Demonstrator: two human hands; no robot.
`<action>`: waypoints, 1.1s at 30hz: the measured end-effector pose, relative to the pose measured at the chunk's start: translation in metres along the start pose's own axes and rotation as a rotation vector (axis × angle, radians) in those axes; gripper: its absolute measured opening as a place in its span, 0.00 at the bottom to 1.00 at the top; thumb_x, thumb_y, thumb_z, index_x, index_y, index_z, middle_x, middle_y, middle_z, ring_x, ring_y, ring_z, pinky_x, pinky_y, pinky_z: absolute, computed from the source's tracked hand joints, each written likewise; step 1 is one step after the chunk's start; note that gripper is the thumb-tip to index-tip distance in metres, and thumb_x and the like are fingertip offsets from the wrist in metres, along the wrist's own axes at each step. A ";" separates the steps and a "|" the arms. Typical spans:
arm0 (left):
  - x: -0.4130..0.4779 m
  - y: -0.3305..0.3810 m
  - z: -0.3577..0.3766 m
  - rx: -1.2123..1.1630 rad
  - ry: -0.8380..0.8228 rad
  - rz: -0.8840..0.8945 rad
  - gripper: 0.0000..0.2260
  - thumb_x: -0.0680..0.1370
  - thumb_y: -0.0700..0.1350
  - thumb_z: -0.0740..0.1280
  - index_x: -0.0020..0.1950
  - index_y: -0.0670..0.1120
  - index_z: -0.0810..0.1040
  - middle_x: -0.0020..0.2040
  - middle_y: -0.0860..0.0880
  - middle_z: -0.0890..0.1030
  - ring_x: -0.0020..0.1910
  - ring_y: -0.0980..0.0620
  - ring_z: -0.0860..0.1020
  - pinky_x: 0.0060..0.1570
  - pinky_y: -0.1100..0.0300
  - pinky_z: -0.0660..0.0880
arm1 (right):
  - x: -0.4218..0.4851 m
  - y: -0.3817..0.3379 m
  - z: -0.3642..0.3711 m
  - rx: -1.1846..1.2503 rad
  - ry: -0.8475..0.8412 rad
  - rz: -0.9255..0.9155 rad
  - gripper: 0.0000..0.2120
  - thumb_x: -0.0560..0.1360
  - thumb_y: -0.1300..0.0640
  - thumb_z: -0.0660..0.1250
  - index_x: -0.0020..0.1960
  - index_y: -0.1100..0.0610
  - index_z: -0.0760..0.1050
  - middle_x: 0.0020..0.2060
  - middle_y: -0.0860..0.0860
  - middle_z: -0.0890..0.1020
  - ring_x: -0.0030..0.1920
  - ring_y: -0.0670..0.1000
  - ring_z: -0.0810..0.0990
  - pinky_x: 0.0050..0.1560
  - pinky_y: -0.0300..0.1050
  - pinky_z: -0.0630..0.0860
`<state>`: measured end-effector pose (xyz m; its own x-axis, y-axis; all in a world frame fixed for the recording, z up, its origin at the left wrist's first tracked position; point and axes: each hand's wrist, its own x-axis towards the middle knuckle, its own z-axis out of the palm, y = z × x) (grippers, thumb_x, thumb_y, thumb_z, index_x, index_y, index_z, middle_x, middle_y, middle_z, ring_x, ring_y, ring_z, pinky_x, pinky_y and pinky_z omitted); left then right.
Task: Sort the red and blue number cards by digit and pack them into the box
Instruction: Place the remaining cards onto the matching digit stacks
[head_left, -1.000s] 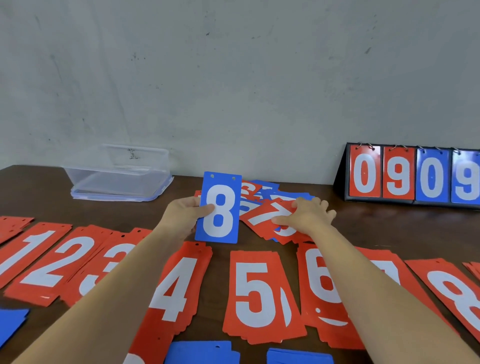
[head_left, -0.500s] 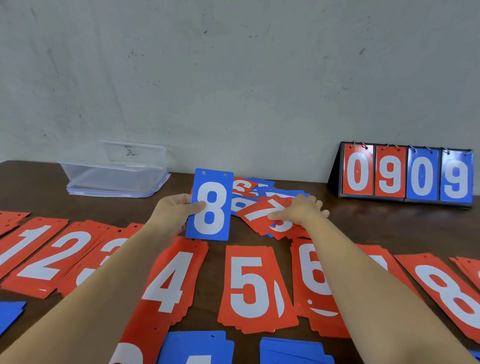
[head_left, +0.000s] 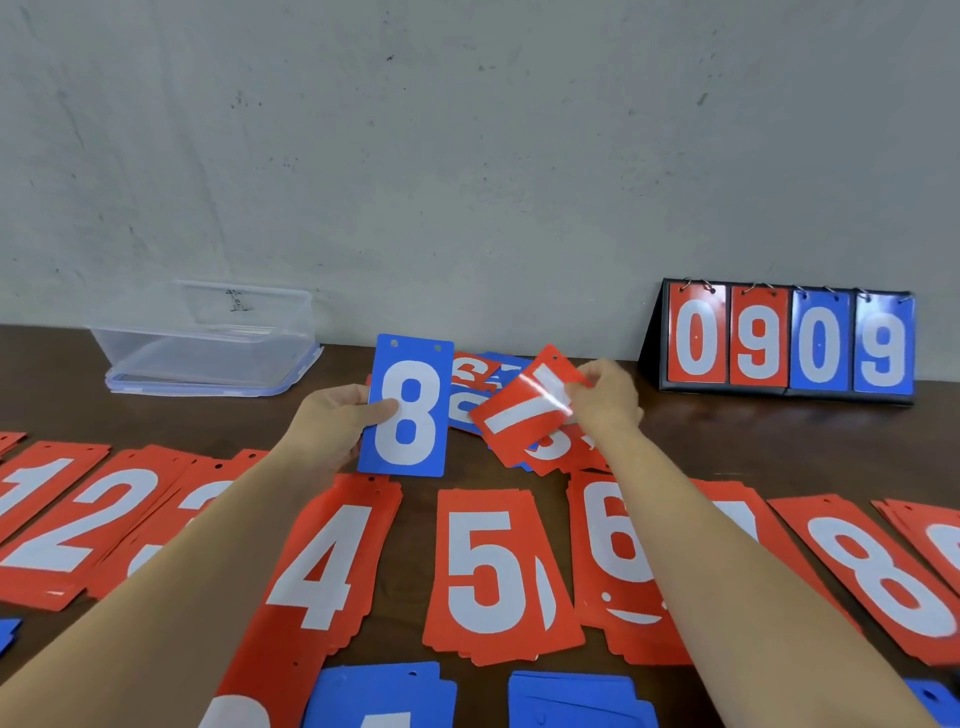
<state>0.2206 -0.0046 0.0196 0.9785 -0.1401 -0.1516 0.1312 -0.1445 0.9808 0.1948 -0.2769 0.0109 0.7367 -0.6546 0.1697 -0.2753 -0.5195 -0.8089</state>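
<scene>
1. Nearest the person, below both forearms, two stacks of blue cards (head_left: 379, 696) lie flat at the tabletop's (head_left: 727, 447) close edge.
2. Just past them, still short of both grips, a row of fanned red stacks crosses the dark wooden tabletop. The red 4 stack (head_left: 322, 561) lies under the left forearm and the red 5 stack (head_left: 493, 566) between the forearms. The red 6 stack (head_left: 608, 545) lies under the right forearm, and the red 8 stack (head_left: 878, 577) well to its right.
3. The left grip (head_left: 327, 421), forearm bare and stretched forward, pinches a stiff blue 8 card (head_left: 408, 405). The thumb lies across its face and the fingers sit behind it. The card stands upright, two punched holes at its top.
4. The right grip (head_left: 605, 400), fingers curled, pinches a glossy red 7 card (head_left: 519, 415) by one end. The card is tilted and raised over the pile.
5. Between and just beyond the grips lies a loose pile of mixed cards (head_left: 483, 374).
6. Far left of the left grip stands a clear plastic box (head_left: 208, 338) on a blue-edged lid, against the wall.
7. Far right of the right grip, a black flip scoreboard (head_left: 784, 343) shows 0 9 in red and 0 9 in blue on rings.
</scene>
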 end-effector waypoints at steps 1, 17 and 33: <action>0.000 0.002 0.002 -0.008 -0.004 0.002 0.11 0.76 0.45 0.72 0.56 0.45 0.79 0.50 0.45 0.85 0.46 0.47 0.85 0.45 0.49 0.83 | 0.001 -0.006 -0.009 0.237 -0.003 0.050 0.02 0.76 0.60 0.68 0.48 0.55 0.75 0.48 0.55 0.81 0.51 0.55 0.79 0.56 0.53 0.75; -0.020 0.019 0.109 -0.120 -0.243 -0.008 0.16 0.75 0.41 0.72 0.61 0.39 0.77 0.55 0.42 0.83 0.52 0.43 0.83 0.55 0.44 0.79 | -0.029 0.069 -0.176 -0.019 -0.453 0.087 0.05 0.74 0.59 0.71 0.50 0.54 0.80 0.45 0.50 0.85 0.49 0.49 0.83 0.51 0.42 0.75; -0.049 0.013 0.159 -0.176 -0.354 -0.083 0.12 0.74 0.40 0.73 0.56 0.41 0.79 0.52 0.44 0.85 0.50 0.47 0.84 0.49 0.53 0.81 | -0.060 0.080 -0.166 0.037 -0.379 -0.038 0.04 0.74 0.53 0.71 0.49 0.51 0.81 0.46 0.46 0.84 0.51 0.46 0.81 0.54 0.41 0.76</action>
<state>0.1489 -0.1557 0.0205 0.8520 -0.4685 -0.2337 0.2627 -0.0035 0.9649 0.0265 -0.3702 0.0297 0.9239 -0.3823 -0.0145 -0.2261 -0.5152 -0.8267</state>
